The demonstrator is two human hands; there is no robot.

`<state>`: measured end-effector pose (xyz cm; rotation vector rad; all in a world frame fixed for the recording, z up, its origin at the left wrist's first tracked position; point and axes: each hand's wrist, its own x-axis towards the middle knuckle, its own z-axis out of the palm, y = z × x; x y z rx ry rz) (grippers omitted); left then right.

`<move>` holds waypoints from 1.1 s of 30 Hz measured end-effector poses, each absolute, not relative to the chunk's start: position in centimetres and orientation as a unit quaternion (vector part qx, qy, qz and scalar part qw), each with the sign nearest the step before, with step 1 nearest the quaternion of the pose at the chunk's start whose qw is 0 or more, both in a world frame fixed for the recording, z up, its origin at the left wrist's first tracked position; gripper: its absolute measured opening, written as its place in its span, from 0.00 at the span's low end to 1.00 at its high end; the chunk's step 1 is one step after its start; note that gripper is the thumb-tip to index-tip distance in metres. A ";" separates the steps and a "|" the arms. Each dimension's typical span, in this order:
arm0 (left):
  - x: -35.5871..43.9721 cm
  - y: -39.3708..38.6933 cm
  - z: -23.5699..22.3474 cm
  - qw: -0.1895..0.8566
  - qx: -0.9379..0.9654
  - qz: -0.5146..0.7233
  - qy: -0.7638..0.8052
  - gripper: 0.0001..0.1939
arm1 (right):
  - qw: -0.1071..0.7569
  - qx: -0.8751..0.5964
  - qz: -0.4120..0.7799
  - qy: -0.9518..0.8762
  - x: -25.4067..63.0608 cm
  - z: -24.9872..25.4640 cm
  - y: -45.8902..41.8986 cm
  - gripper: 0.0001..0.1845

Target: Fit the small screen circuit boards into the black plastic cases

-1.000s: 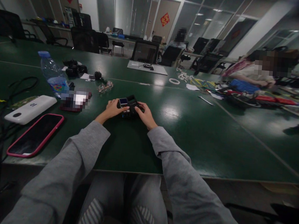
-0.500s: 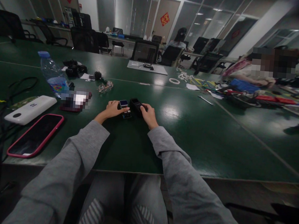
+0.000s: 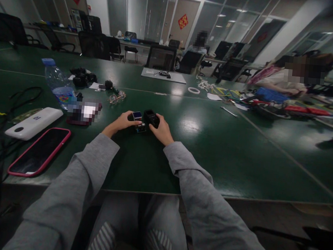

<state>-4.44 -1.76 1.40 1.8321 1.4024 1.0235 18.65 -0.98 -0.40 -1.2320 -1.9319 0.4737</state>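
My left hand (image 3: 122, 122) is closed around a small electronic device (image 3: 140, 128) with a little bluish screen at its far end; bare-looking parts show at its near end. Just to the right, my right hand (image 3: 162, 129) grips a small black boxy housing (image 3: 151, 117), thumb on the near side and fingers over the far right. A narrow gap separates the two pieces. Both are at the green table (image 3: 148, 162), in front of me; whether they rest on it or are slightly raised, I cannot tell. The hands hide parts of each piece.
On the left lie a pink-cased phone (image 3: 40, 151), a white power bank (image 3: 34, 123), black cables (image 3: 3, 142) and a plastic bottle (image 3: 57, 84). Glasses (image 3: 117, 97) sit beyond my left hand. A person (image 3: 283, 82) sits at the far right behind cluttered cables and tools.
The black housing was against the device and has come away to the right with my right hand. Since then my right hand has shifted its grip, its thumb now lower on the housing.
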 end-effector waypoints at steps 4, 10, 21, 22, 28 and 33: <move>-3.8 -2.2 2.1 0.298 0.680 0.428 0.517 0.34 | 0.397 -0.479 0.185 -0.760 18.7 -0.4 -1.1 0.34; -3.2 -2.6 2.8 0.334 0.694 0.447 0.455 0.35 | 0.390 -0.475 0.195 -0.764 18.8 -0.3 -1.2 0.34; -3.1 -2.7 2.7 0.360 0.688 0.456 0.434 0.35 | 0.385 -0.481 0.185 -0.765 18.5 -0.2 -1.2 0.34; -3.1 -2.7 2.7 0.359 0.689 0.459 0.431 0.34 | 0.385 -0.481 0.184 -0.766 18.5 -0.3 -1.2 0.34; -3.1 -2.4 2.3 0.356 0.671 0.462 0.459 0.34 | 0.391 -0.473 0.172 -0.771 18.6 -0.4 -1.0 0.33; -3.7 -1.8 1.5 0.342 0.662 0.449 0.493 0.35 | 0.390 -0.470 0.166 -0.774 18.6 -0.5 -1.0 0.33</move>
